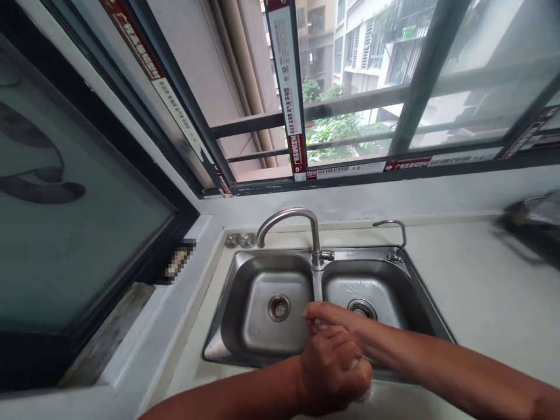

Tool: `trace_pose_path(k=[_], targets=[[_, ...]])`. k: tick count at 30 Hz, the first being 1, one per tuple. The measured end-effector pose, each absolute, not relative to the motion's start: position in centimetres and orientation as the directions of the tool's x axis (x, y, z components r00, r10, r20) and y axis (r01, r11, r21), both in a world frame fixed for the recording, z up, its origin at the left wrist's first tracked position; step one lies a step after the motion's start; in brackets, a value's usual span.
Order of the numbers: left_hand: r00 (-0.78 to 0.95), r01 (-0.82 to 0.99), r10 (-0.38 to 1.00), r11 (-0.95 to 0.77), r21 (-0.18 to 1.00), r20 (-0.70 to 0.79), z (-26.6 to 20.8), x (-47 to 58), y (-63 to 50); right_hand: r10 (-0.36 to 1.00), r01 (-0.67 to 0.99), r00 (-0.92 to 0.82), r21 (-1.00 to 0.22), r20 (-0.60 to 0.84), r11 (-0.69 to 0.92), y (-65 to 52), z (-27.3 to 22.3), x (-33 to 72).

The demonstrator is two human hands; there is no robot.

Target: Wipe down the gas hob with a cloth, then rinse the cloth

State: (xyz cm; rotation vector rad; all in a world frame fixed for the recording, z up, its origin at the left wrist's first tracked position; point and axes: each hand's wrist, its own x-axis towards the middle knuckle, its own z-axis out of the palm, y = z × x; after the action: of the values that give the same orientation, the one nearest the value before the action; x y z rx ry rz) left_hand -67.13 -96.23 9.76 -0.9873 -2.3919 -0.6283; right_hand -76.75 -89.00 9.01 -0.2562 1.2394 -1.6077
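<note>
My left hand [335,370] is closed in a fist low over the front edge of the double sink. Right against it, my right hand [330,317] is closed too, its fingers curled just beyond the left one. Small whitish, wet-looking bits show between the fingers and below the left fist, but the hands hide what they belong to. Beneath and beyond the hands lies the stainless steel sink [245,344] with two basins. A curved metal faucet [297,211] stands at its back, with the spout turned over the left side. No water stream shows.
A thin small spout [403,233] rises at the sink's back right corner. Two round metal drain pieces [240,240] lie on the pale countertop [490,291]. A dark blurred object [531,230] stands far right. The window [350,116] is behind, a dark-framed glass panel [87,233] left.
</note>
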Motion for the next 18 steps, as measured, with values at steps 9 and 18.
trace_pose_path(k=[9,18], targets=[[-0.437,0.807,0.692,0.583,-0.088,0.574,9.2,-66.8,-98.5,-0.809,0.237,-0.317,-0.868,-0.494,0.437,-92.6,11.1,-76.6],[-0.438,0.836,0.862,0.495,-0.239,0.255,7.9,-66.4,-101.8,-0.793,-0.058,-0.331,-0.827,-0.512,0.559,-96.8,8.9,-75.8]])
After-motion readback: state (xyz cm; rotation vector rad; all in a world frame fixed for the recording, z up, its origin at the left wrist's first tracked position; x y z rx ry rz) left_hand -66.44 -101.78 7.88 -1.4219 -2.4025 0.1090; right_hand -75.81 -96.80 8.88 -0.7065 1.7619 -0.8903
